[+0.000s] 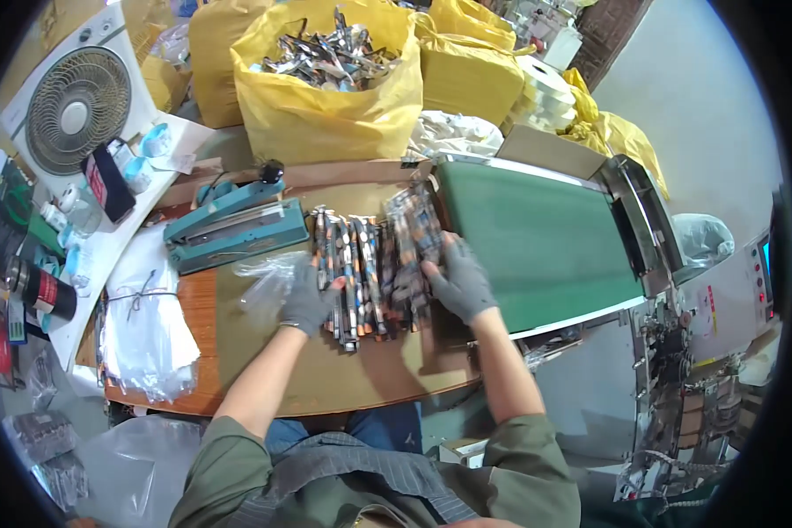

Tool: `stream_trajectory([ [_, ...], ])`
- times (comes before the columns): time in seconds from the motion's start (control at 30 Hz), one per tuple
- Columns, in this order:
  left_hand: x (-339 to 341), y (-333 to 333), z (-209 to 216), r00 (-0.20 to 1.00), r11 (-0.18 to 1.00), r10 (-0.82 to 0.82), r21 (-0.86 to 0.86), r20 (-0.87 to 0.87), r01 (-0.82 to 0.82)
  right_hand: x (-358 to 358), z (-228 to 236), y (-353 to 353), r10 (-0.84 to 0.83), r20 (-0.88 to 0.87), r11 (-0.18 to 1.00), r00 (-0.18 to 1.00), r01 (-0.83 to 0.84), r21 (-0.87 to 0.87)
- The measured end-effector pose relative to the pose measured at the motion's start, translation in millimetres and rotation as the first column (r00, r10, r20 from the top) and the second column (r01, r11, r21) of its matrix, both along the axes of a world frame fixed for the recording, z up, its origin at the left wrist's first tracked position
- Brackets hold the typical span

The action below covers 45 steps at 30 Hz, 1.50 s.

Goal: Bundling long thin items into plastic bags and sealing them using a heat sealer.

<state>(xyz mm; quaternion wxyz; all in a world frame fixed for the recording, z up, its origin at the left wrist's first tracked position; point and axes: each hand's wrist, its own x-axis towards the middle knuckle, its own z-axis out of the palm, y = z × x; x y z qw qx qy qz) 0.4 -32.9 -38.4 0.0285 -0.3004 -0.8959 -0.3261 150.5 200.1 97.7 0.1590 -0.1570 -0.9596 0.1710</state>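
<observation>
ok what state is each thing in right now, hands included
left hand, gloved, at the packets' left side
right hand, gloved, at their right side
slim patterned packets, side by side, right ones blurred
teal bag sealer, arm apparently raised
clear plastic bags, tied with dark cord
large yellow sack, open, filled
box fan, running or not unclear

- One gloved left hand (308, 299), one gloved right hand (463, 280)
- Many slim packets (352, 273), too overlapped to count, on one table (200, 304)
- One fan (77, 110)
- One teal sealer (238, 236)
- One green conveyor belt (537, 242)
- One tied bag stack (150, 343)
- At least three yellow sacks (326, 123)
</observation>
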Motion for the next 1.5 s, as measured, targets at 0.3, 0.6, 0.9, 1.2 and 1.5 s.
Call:
stream_trajectory([
  [0.3,0,9,-8,0.961,0.931,-0.032,0.357,0.274,-0.071,-93,-58,-65,-0.224,0.199,0.810,0.954,0.296,-0.506],
  [0.6,32,-61,95,0.771,0.723,-0.365,0.681,0.521,-0.117,-56,-46,-171,-0.127,-0.332,-0.044,0.935,-0.340,-0.939],
  [0.9,33,-137,118,0.678,0.684,-0.599,0.713,0.426,0.156,-41,36,-196,0.350,-0.582,-0.004,0.734,-0.620,-0.784],
  [1.2,70,-179,125,0.358,0.589,-0.757,0.808,0.547,0.010,-22,48,-265,0.187,-0.524,0.275,0.831,-0.557,-0.784],
  [1.5,90,-168,74,0.744,0.611,-0.473,0.784,0.472,-0.109,-22,7,-247,0.503,-0.555,-0.407,0.662,-0.386,-0.828],
])
